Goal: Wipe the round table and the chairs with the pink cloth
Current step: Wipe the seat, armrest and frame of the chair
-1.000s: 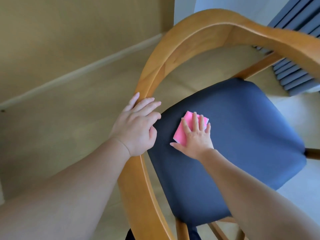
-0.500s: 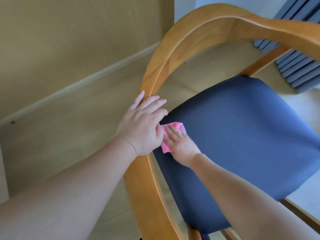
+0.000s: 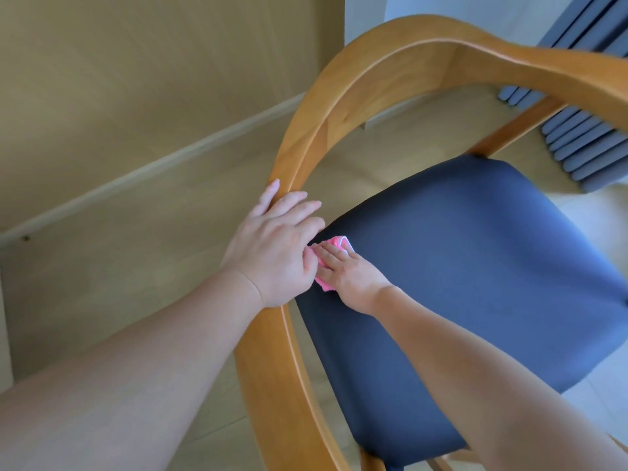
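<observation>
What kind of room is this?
Probably a home dining or living room: a wooden chair with a dark padded seat, a pale wood floor, and pleated blue curtains.

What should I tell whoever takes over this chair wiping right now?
Left hand: rests open on the chair's curved wooden rail, steadying it.
Right hand: fingers flat, pressing the pink cloth onto the dark blue seat at its edge nearest the rail.
Done: cannot tell how much of the seat is already wiped.
Left: the rest of the seat if not done, the wooden frame, the other chairs and the round table, which are not in view.
</observation>
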Demonstrator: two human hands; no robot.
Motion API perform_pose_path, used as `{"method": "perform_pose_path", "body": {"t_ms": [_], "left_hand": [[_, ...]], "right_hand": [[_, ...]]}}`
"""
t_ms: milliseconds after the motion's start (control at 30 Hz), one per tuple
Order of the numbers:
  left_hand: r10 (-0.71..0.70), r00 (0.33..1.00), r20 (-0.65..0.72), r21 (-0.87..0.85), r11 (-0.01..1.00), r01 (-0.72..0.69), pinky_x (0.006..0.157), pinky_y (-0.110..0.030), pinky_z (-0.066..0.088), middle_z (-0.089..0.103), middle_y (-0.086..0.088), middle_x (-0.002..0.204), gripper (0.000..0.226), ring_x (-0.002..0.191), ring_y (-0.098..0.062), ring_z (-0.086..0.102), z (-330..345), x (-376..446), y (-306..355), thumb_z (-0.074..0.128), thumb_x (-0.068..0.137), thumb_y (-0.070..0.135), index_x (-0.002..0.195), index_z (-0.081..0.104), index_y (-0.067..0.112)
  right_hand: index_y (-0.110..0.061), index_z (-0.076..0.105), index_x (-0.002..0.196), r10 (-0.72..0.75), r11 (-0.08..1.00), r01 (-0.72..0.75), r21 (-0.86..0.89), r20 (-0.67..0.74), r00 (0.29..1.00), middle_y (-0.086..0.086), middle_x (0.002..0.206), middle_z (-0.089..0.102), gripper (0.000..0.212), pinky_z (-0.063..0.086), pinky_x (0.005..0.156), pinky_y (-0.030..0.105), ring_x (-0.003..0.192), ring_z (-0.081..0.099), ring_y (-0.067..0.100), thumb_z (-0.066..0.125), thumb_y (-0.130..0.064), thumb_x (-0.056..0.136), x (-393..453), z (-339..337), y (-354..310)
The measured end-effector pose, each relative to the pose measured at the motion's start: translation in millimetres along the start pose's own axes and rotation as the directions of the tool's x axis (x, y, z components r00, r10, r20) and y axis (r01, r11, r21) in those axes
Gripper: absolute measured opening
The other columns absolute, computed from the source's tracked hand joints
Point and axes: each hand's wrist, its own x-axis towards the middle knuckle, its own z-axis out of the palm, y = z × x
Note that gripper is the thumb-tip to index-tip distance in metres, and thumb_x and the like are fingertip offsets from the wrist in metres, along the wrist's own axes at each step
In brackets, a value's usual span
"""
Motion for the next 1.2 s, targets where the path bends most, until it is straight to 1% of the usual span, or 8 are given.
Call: {"method": "perform_pose_path", "body": {"t_ms": [167, 300, 400, 500, 733, 867, 1000, 1200], "left_hand": [[0.001, 1.0, -0.016, -0.023, 1.0, -0.002, 0.118, -0.042, 0.015, 0.059, -0.002, 0.131, 0.05, 0.128, -0.019, 0.046, 2, 0, -3, 0.031, 0.075, 0.024, 0.107, 0.068, 0.015], [0.004, 1.0, -0.024, -0.04, 0.999, -0.005, 0.117, -0.043, 0.016, 0.06, 0.0, 0.13, 0.049, 0.127, -0.018, 0.047, 3, 1, -4, 0.032, 0.075, 0.023, 0.106, 0.069, 0.015], [0.005, 1.0, -0.018, -0.044, 0.999, -0.006, 0.118, -0.042, 0.014, 0.06, 0.001, 0.13, 0.048, 0.128, -0.017, 0.046, 2, 1, -5, 0.032, 0.076, 0.023, 0.106, 0.069, 0.016], [0.004, 1.0, -0.02, -0.049, 0.999, -0.005, 0.118, -0.041, 0.013, 0.06, 0.0, 0.13, 0.049, 0.128, -0.018, 0.046, 2, 1, -4, 0.032, 0.076, 0.023, 0.106, 0.069, 0.016], [0.005, 1.0, -0.01, -0.043, 0.999, -0.006, 0.118, -0.041, 0.012, 0.06, 0.002, 0.129, 0.048, 0.127, -0.017, 0.046, 2, 2, -4, 0.032, 0.075, 0.023, 0.105, 0.069, 0.017], [0.011, 1.0, 0.002, -0.028, 1.0, -0.011, 0.118, -0.042, 0.011, 0.06, 0.002, 0.13, 0.048, 0.127, -0.018, 0.045, 1, 1, -3, 0.031, 0.076, 0.024, 0.105, 0.068, 0.017], [0.013, 1.0, -0.006, -0.01, 1.0, -0.013, 0.118, -0.042, 0.011, 0.06, 0.002, 0.129, 0.047, 0.128, -0.017, 0.045, 1, 1, -2, 0.032, 0.076, 0.025, 0.106, 0.069, 0.017], [0.015, 0.999, -0.032, -0.021, 1.0, -0.016, 0.119, -0.041, 0.011, 0.061, 0.002, 0.127, 0.049, 0.126, -0.017, 0.045, 3, 1, -2, 0.029, 0.075, 0.025, 0.102, 0.069, 0.016]], "right_hand": [[-0.016, -0.002, 0.153, 0.242, 0.969, -0.242, 0.049, -0.008, 0.97, 0.009, 0.161, -0.001, 0.083, 0.012, 0.118, 0.038, 0.148, -0.001, 0.027, 0.041, 0.005, 0.086, 7, -21, 62], [-0.012, 0.017, 0.152, 0.542, 0.834, -0.518, 0.189, -0.109, 0.833, 0.012, 0.155, 0.023, 0.073, 0.014, 0.117, 0.041, 0.144, 0.015, 0.028, 0.048, -0.001, 0.088, 3, -33, 122], [-0.011, 0.036, 0.141, 0.565, 0.823, -0.537, 0.184, -0.162, 0.809, 0.007, 0.139, 0.04, 0.055, 0.015, 0.116, 0.043, 0.131, 0.028, 0.028, 0.051, -0.006, 0.089, 4, -30, 136], [-0.01, 0.038, 0.14, 0.572, 0.817, -0.534, 0.217, -0.194, 0.797, 0.005, 0.136, 0.042, 0.053, 0.015, 0.115, 0.045, 0.129, 0.027, 0.028, 0.05, -0.004, 0.089, 5, -26, 130], [-0.018, 0.014, 0.153, 0.454, 0.86, -0.417, 0.296, -0.069, 0.888, 0.005, 0.16, 0.013, 0.068, 0.004, 0.119, 0.045, 0.147, 0.002, 0.023, 0.044, -0.005, 0.093, -2, -19, 68], [-0.019, -0.01, 0.152, 0.293, 0.943, -0.306, 0.129, 0.112, 0.95, 0.005, 0.16, -0.013, 0.075, -0.002, 0.119, 0.048, 0.146, -0.017, 0.027, 0.043, -0.014, 0.098, -3, -12, 3], [-0.018, 0.006, 0.154, 0.052, 0.995, -0.061, 0.079, 0.119, 0.992, 0.008, 0.16, -0.011, 0.066, -0.016, 0.114, 0.051, 0.145, -0.017, 0.029, 0.044, -0.018, 0.099, -17, 8, -55], [-0.016, 0.021, 0.152, -0.04, 0.999, 0.039, 0.023, 0.062, 0.997, 0.01, 0.161, -0.001, 0.056, -0.014, 0.114, 0.05, 0.147, -0.007, 0.03, 0.04, -0.017, 0.099, -21, 15, -56]]}}
